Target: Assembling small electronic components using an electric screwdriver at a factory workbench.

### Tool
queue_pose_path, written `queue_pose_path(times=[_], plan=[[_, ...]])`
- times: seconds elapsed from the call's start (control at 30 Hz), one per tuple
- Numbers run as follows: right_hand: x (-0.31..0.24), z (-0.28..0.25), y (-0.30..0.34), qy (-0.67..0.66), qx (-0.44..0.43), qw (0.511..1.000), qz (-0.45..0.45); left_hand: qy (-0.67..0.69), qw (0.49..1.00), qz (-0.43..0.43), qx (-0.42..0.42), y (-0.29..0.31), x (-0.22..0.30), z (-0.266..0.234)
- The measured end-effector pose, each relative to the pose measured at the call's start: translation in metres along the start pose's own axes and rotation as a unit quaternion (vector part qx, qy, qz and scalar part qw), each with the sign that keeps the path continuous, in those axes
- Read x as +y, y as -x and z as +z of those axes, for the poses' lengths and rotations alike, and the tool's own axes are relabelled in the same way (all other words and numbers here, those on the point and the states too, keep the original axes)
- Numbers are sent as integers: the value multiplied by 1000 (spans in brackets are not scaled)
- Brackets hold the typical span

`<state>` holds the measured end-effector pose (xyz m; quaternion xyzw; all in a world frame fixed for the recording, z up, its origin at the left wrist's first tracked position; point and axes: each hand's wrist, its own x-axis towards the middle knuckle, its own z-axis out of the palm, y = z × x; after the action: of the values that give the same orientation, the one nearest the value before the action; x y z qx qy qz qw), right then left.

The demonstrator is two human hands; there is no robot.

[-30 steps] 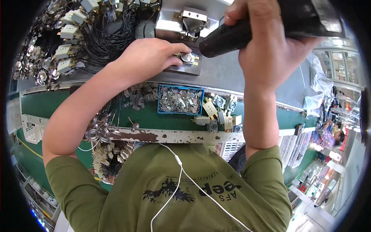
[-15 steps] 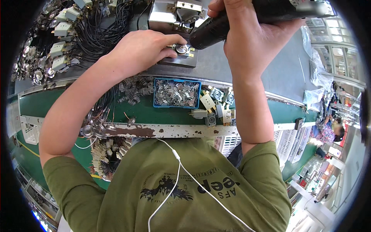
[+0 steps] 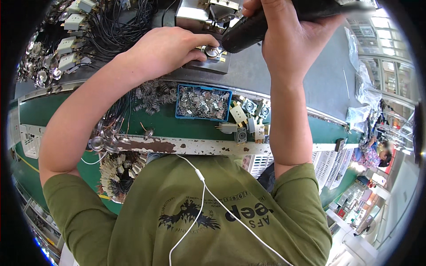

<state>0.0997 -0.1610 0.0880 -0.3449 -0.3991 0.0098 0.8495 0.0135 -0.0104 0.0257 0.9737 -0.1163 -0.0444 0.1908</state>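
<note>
My left hand (image 3: 171, 49) pinches the edge of a small round metal part (image 3: 211, 52) between thumb and forefinger. That part rests on a dark metal block (image 3: 214, 67), with small brass-coloured tabs beside it. My right hand (image 3: 288, 42) is wrapped round a thick black cylindrical tool (image 3: 243, 33), perhaps an electric screwdriver. The tool lies tilted, its lower left end close to the round part. Whether its tip touches the part cannot be made out.
Behind the block stands a metal fixture (image 3: 191, 14). A blue tray (image 3: 177, 103) holds small metal pieces, with springs (image 3: 155, 95) to its left and white switch-like parts (image 3: 238, 114) to its right. Black cables (image 3: 117, 33) and round metal parts pile up at the far left.
The whole view has shifted slightly. Both hands keep their grips, and the tool's end stays close beside the round part.
</note>
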Motion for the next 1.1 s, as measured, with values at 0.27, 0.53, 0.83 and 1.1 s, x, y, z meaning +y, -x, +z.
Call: queue_pose_path(times=[0.27,0.53,0.83,1.1], plan=[[0,2,9,181,27,983,13,14,1000,13,12,2,-1,3],[0,12,15,213,29,977,17,-8,998,41,51,4,-4,11],[-13,-24,25,282,44,958,19,-204,947,207,133,9,9,-12],[-37,-59,16,342,33,939,2,-56,961,269,13,30,41,37]])
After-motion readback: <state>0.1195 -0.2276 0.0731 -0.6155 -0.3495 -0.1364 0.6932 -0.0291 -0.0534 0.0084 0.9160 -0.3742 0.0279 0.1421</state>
